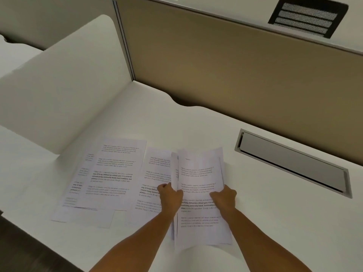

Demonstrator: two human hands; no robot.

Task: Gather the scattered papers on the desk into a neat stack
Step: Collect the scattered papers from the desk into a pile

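Observation:
A small bundle of printed sheets (200, 173) is held between both hands just above the white desk (255, 222). My left hand (170, 197) grips its left edge, and my right hand (225, 197) grips its right edge. The sheets in the bundle are uneven, with edges fanning out at the left and bottom. Directly left of the bundle lies one loose printed sheet (153, 179), partly under my left hand. Farther left lie overlapping loose papers (110, 173), flat on the desk and askew.
A grey recessed cable flap (292, 163) is set into the desk at the right. A tan partition panel (235, 65) runs along the back, and a white side divider (68, 85) stands on the left. The desk's front edge falls away at lower left.

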